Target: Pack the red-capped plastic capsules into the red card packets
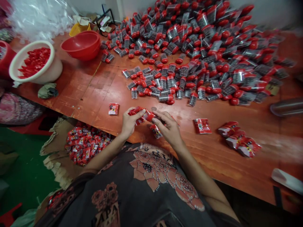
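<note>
My left hand (129,122) and my right hand (167,128) meet at the near edge of the red-brown table (90,91). Both are closed around a bunch of small red printed packets (146,116), held between them just above the table edge. A single red packet (113,108) lies flat to the left of my left hand. Another flat red packet (202,125) lies to the right of my right hand, and a small heap of red packets (240,142) sits farther right.
A big pile of clear tubes with red caps (201,47) covers the far table. A white basin of red caps (35,64) and a red bowl (81,45) stand at left. A cardboard box of red packets (86,146) sits below the table edge.
</note>
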Motion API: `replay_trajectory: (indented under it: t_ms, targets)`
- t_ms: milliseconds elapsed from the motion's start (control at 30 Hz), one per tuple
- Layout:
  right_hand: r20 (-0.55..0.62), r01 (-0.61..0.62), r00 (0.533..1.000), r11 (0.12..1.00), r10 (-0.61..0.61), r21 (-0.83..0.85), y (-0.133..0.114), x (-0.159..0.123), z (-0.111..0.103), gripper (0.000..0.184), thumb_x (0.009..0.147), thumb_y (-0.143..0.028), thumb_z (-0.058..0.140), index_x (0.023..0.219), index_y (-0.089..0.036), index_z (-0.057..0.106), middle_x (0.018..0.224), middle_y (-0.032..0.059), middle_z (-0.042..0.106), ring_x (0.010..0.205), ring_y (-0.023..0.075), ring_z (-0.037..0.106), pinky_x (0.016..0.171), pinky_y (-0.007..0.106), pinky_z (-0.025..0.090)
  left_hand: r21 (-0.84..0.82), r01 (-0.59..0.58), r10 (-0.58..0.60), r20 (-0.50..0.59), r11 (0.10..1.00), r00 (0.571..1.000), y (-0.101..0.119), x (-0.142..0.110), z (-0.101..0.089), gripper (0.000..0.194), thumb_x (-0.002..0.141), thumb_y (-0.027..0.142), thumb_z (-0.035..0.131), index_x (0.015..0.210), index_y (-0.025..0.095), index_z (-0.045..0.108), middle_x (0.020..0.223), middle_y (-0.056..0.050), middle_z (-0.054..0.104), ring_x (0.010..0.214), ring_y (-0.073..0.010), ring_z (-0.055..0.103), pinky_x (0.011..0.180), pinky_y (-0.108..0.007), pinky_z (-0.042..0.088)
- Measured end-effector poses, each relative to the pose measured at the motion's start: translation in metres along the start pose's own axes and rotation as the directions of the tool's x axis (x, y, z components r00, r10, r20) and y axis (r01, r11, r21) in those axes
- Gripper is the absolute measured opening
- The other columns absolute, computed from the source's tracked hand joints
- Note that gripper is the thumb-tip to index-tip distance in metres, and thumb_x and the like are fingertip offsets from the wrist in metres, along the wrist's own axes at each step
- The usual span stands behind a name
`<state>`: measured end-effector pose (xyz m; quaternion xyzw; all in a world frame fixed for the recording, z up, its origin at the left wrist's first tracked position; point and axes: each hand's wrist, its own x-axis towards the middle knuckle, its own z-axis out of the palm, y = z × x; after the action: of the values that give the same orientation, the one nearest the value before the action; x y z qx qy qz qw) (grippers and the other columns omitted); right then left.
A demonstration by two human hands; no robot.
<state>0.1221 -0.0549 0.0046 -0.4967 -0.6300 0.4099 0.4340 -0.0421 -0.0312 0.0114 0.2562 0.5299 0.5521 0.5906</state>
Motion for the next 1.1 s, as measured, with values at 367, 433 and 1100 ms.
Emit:
replay_trajectory:
  t_ms: [367,433,1100]
  targets:
    - [-0.03,-0.257,0.958,0.904,0.284,0.341,-0.007,-0.005,0.015,0.028,0.084,-0.035,0.066,0.11,-0.026,0.066,0.102,0.0039,0.069,0.087,0.0184,0.064,0.079,0.036,0.055,0.022,-0.017,0.018,-0.033,1.0,0.999,-0.002,0.0,0.0,0.034,0.057,0.035,0.086,0.073,0.017,0.062,0.067,0.002,0.064,0.054,-0.0095,0.058,0.055,-0.024,0.051]
    - [-0.01,-0.273,0.954,0.883,0.299,0.383,-0.007,-0.004,0.016,0.025,0.082,-0.034,0.068,0.105,-0.025,0.067,0.1,0.0029,0.07,0.087,0.0181,0.065,0.079,0.036,0.055,0.011,-0.033,0.034,-0.028,0.999,0.999,-0.003,-0.001,0.001,0.033,0.057,0.033,0.086,0.074,0.017,0.062,0.068,0.002,0.064,0.058,-0.0098,0.059,0.06,-0.025,0.052]
    - [-0.073,-0.064,0.994,0.986,0.076,0.155,-0.01,-0.009,0.007,0.033,0.084,-0.032,0.067,0.117,-0.031,0.066,0.103,0.0026,0.067,0.091,0.0194,0.063,0.083,0.039,0.052,-0.004,0.0,0.0,0.113,1.0,0.994,0.0,-0.014,0.002,0.05,0.048,0.015,0.088,0.093,0.024,0.068,0.081,0.002,0.069,0.072,-0.0136,0.064,0.069,-0.027,0.052]
